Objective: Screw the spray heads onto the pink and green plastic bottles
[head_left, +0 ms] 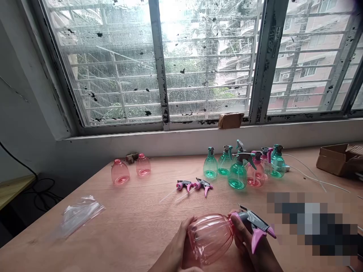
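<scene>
A clear pink spray bottle (211, 236) lies tilted on its side between my hands, low in the view. My left hand (181, 241) is closed around its base end. At the neck, my right hand (241, 234) grips the collar of the grey and pink trigger sprayer (255, 224), which sits at the bottle's mouth. Whether the collar is fully seated is hidden by my fingers. Beyond my hands, two loose trigger sprayers (202, 185) with thin clear tubes lie on the table. Two open pink bottles (120, 173) stand upright at the far left.
Several green spray bottles (237, 175) and pink ones with sprayers on stand at the back right. A clear plastic bag (82, 213) lies on the left of the wooden table (136, 230). An open cardboard box (337, 160) and white cable (326, 177) are at right.
</scene>
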### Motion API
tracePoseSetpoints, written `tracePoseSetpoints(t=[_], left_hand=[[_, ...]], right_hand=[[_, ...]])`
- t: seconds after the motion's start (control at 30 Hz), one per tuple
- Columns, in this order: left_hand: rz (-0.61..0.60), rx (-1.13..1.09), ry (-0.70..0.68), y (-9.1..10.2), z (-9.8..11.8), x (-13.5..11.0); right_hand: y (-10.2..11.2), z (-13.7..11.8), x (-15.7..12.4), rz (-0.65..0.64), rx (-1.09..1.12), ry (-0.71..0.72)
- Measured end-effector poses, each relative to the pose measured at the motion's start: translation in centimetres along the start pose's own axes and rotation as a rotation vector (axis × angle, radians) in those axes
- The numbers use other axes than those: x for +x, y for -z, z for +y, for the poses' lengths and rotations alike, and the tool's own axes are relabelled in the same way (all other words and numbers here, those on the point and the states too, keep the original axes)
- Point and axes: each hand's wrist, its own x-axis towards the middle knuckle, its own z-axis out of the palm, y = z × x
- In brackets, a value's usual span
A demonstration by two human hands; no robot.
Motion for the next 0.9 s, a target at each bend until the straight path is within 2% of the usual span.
tracePoseSetpoints(t=[0.1,0.2,0.37,0.6,0.77,0.9], left_hand=[[0.021,0.015,0.036,0.0,0.6,-0.1],[0.035,0.059,0.033,-0.1,0.3,0.0],[0.031,0.105,0.028,0.0,-0.5,0.0],[-0.022,0.088,-0.023,0.2,0.1,-0.2],[0.027,0.12,0.046,0.0,0.7,-0.1],[0.006,0.134,0.015,0.0,0.3,0.1]], right_hand=[[0.3,0.1,0.4,-0.047,0.025,0.018],[0.5,0.4,0.6,-0.074,0.054,0.018],[0.5,0.5,0.4,-0.054,0.04,-0.018],[0.3,0.2,0.2,-0.03,0.039,-0.021],[0.3,0.0,0.1,-0.031,0.024,-0.015],[0.3,0.1,0.1,-0.034,-0.014,0.001]])
